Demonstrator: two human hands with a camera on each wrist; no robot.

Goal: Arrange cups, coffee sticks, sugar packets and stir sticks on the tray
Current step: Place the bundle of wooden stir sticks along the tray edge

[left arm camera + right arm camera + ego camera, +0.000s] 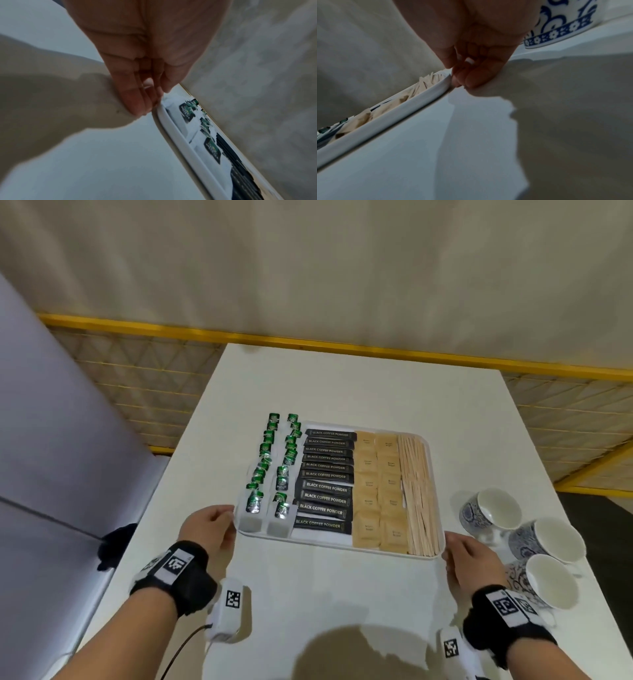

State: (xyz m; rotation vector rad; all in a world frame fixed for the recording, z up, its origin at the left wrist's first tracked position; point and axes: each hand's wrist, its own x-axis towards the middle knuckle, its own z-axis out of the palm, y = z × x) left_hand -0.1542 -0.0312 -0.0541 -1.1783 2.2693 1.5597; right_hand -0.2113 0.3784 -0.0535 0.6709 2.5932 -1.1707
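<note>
A white tray (325, 543) lies mid-table. It holds green tea bags (274, 474), black coffee sticks (325, 477), brown sugar packets (378, 491) and wooden stir sticks (418, 491) in neat columns. My left hand (230, 522) is at the tray's near left corner. In the left wrist view its thumb lies over the rim (180, 135) and its fingers (137, 105) sit at the rim's underside. My right hand (449, 549) pinches the near right corner (436, 89) the same way. Three blue-patterned cups (548, 539) stand on the table right of the tray, close to my right wrist.
The white table (342, 594) ends close on the left and right of the tray. A yellow-framed mesh fence (137, 378) runs behind it. A grey surface (51, 440) with a black object (116, 546) lies to the left. One cup (565, 25) stands just behind my right hand.
</note>
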